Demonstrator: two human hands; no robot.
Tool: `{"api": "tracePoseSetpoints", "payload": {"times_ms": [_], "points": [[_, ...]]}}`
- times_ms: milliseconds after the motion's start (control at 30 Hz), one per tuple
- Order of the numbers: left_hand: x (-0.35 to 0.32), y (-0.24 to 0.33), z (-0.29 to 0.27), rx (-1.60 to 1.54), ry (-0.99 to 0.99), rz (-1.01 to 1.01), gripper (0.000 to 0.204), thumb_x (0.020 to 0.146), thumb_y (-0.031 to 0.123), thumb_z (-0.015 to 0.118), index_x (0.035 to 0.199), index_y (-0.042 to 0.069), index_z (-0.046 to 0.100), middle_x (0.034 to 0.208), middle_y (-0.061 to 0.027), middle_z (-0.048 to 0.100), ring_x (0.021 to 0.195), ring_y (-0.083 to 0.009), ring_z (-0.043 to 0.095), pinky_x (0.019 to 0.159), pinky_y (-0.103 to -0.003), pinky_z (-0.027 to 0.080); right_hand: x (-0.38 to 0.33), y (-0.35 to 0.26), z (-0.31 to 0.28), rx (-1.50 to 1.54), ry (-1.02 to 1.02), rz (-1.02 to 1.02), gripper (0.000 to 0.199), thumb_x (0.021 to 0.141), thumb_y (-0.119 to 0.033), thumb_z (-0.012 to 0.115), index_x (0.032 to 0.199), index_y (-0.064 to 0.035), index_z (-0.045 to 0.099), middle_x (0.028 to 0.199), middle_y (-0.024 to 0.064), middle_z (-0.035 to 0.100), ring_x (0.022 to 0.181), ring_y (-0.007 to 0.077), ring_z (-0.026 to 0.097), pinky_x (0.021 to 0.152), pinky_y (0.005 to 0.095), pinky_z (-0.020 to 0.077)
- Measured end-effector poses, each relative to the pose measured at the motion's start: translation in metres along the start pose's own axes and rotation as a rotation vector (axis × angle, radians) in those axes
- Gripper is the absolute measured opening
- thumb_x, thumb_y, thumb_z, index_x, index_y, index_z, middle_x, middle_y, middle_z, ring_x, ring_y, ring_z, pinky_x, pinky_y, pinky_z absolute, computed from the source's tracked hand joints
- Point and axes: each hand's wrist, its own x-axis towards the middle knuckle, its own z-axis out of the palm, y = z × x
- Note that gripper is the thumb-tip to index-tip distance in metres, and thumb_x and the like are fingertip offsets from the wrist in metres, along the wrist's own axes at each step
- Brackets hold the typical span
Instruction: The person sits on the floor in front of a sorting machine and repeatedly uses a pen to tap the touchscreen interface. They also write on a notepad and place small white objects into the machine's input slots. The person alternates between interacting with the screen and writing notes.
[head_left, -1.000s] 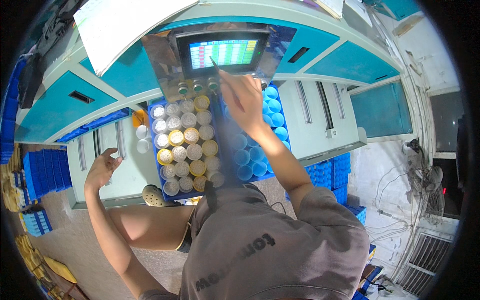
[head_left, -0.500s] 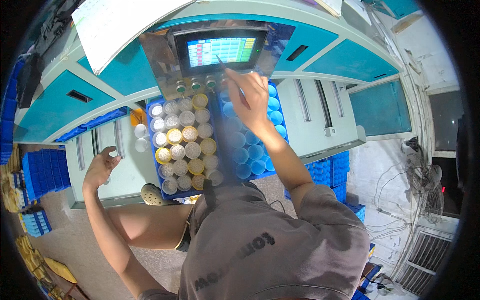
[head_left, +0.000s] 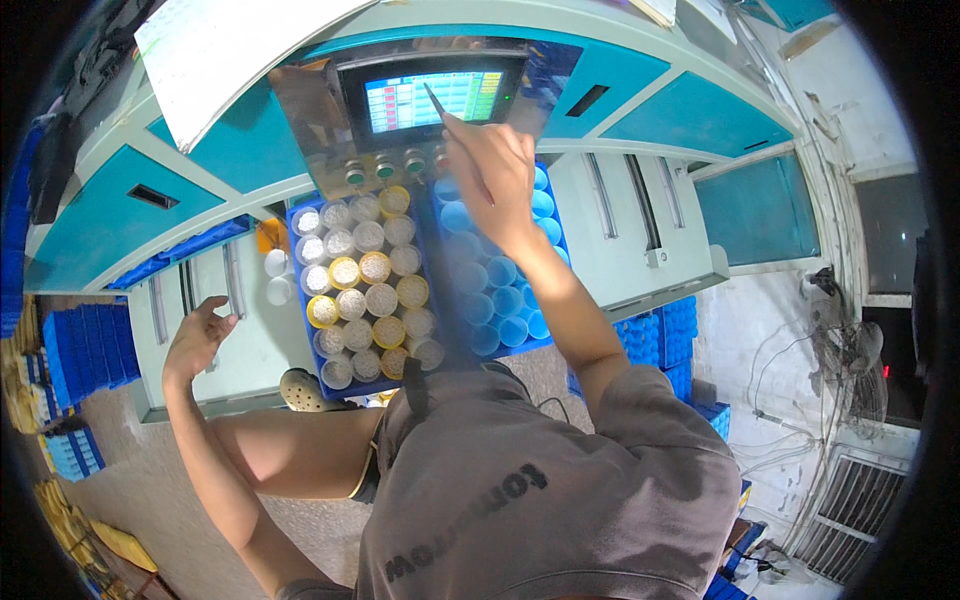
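My right hand is raised in front of the machine and grips a thin stylus whose tip touches the small coloured screen. Below the screen sits a row of round buttons. My left hand rests with fingers spread on the pale machine panel at the left, holding nothing. Between my arms stands a blue crate full of wound thread bobbins, and to its right a blue crate of empty blue cones, partly hidden by my right forearm.
Teal and pale green machine housing curves across the top. Stacks of blue crates stand on the floor at left and more of them at right. A white sheet lies on top of the machine. A sandal shows below the crate.
My right hand has lifted from over the crates up to the screen, bringing the stylus tip onto it. My left hand has stayed on the panel.
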Motion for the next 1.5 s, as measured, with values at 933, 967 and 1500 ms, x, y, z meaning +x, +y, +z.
{"api": "tracePoseSetpoints", "payload": {"times_ms": [933, 967, 1500], "points": [[-0.003, 0.002, -0.002, 0.025, 0.001, 0.009, 0.057, 0.103, 0.037, 0.072, 0.145, 0.001, 0.059, 0.102, -0.0235, 0.076, 0.096, -0.031, 0.074, 0.085, -0.042, 0.057, -0.026, 0.014, -0.007, -0.119, 0.026, 0.005, 0.032, 0.083, 0.003, 0.077, 0.114, -0.0068, 0.078, 0.089, 0.0022, 0.075, 0.082, 0.0185, 0.067, 0.078, 0.036, 0.0389], [-0.003, 0.002, -0.002, 0.026, 0.001, 0.006, 0.057, 0.103, 0.036, 0.072, 0.145, 0.001, 0.059, 0.102, -0.0235, 0.076, 0.095, -0.0311, 0.074, 0.084, -0.042, 0.057, -0.028, 0.016, -0.008, -0.134, 0.02, 0.013, 0.031, 0.083, 0.002, 0.076, 0.113, -0.0069, 0.077, 0.089, 0.0019, 0.076, 0.082, 0.0184, 0.067, 0.078, 0.0362, 0.039], [-0.003, 0.004, -0.003, 0.094, -0.015, 0.008, 0.064, 0.102, 0.045, 0.072, 0.146, 0.0, 0.059, 0.099, -0.0194, 0.075, 0.094, -0.027, 0.072, 0.082, -0.04, 0.056, -0.017, 0.013, -0.004, -0.051, -0.011, -0.019, 0.031, 0.086, -0.004, 0.079, 0.116, -0.0059, 0.077, 0.087, 0.0019, 0.072, 0.083, 0.0201, 0.066, 0.079, 0.0384, 0.0397]]}}
